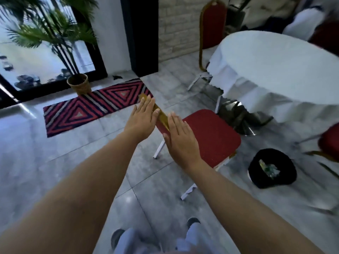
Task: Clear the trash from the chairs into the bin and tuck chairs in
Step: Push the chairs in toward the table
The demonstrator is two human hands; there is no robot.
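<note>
Hands: 2, flat on chair (207, 136) back | bin (271, 168): 1

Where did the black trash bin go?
The black bin sits on the floor at the lower right of the head view, just right of the red chair and in front of the white-clothed table, with some trash inside.

bin (271, 169) beside chair (211, 136); table (275, 70) ahead; left floor open
</note>
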